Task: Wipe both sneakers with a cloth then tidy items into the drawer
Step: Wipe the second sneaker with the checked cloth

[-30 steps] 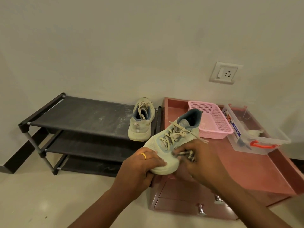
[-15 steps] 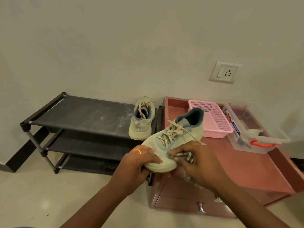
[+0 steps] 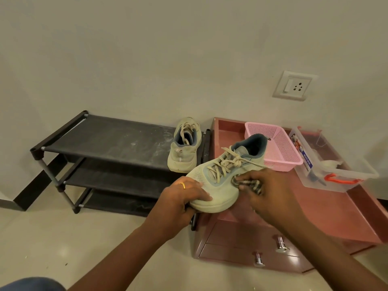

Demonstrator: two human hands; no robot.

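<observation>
My left hand [image 3: 184, 198] grips the shoe [image 3: 222, 179]; my right hand [image 3: 270, 192] squeezes the cloth [image 3: 251, 183] on it. A pink basket [image 3: 277, 148] sits close behind.

You hold one pale green sneaker [image 3: 220, 181] toe-first, tilted, a dark patterned cloth [image 3: 249, 184] pressed to its side. Its twin [image 3: 184, 147] sits upright on the shoe rack's top shelf [image 3: 109, 139]. The drawers [image 3: 247, 242] are closed.

Lighting was dim, warm and even. Soft shadows sat under the shoe rack [image 3: 109, 143]. Wide-angle bending showed at the edges; focus stayed sharp.
</observation>
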